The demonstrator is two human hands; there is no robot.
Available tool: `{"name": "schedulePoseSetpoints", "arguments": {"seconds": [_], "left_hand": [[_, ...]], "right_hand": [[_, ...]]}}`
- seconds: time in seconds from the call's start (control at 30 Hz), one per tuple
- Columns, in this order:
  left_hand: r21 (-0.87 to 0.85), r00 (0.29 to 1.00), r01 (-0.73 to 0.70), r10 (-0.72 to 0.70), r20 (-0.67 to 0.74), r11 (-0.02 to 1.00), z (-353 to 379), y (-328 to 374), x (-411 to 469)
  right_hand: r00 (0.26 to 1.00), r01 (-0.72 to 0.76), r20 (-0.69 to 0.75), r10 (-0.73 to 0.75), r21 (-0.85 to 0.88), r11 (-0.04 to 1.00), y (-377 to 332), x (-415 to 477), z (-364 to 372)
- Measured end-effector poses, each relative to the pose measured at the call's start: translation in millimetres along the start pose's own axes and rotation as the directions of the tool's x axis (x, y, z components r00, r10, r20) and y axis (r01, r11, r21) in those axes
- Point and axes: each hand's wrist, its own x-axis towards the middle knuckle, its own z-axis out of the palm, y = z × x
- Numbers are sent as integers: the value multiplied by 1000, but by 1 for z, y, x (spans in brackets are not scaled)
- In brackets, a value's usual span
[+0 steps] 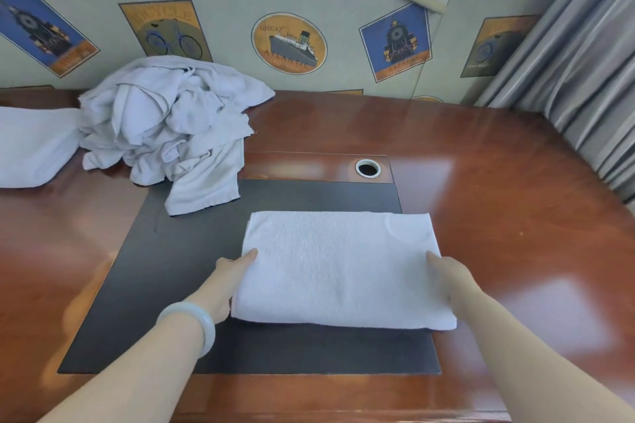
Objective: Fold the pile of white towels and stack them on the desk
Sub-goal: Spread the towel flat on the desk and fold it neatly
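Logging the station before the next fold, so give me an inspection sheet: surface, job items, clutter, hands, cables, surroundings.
Surface: glossy red-brown wooden desk with a black rectangular mat inset.
Job's things: folded white terry towel flat on the mat; crumpled pile of white towels back left; flat white cloth far left.
Clutter: nothing seen.
Hands: left hand and right hand each hold a side edge of it, thumbs on top.
Cables: nothing seen; metal-ringed round grommet hole empty.
Surroundings: poster-print wall covering; grey curtain right.

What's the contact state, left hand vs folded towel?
Touching. Head view: the left hand holds the folded towel's left edge, one digit lying on top, no gap.
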Motion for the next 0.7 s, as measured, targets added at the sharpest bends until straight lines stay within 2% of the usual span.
{"name": "schedulePoseSetpoints", "arguments": {"seconds": [0.1, 0.17, 0.3, 0.47, 0.7], "left_hand": [[-150, 995, 64, -50, 92, 987, -1, 4, -7], [-176, 990, 85, -62, 130, 981, 0, 9, -15], [-198, 985, 103, -73, 157, 975, 1, 23, -31], [-216, 997, 54, -42, 59, 975, -15, 41, -56], [-298, 990, -90, 52, -133, 950, -107, 28, -80]], "right_hand": [[985, -116, 145, 93, 162, 980, -9, -3, -14], [959, -164, 258, 118, 165, 973, -18, -9, -20], [930, -98, 367, 19, 198, 975, -38, -24, -14], [889, 59, 427, -165, 251, 966, -73, -54, 19], [774, 151, 585, -242, 200, 968, -133, -102, 102]]}}
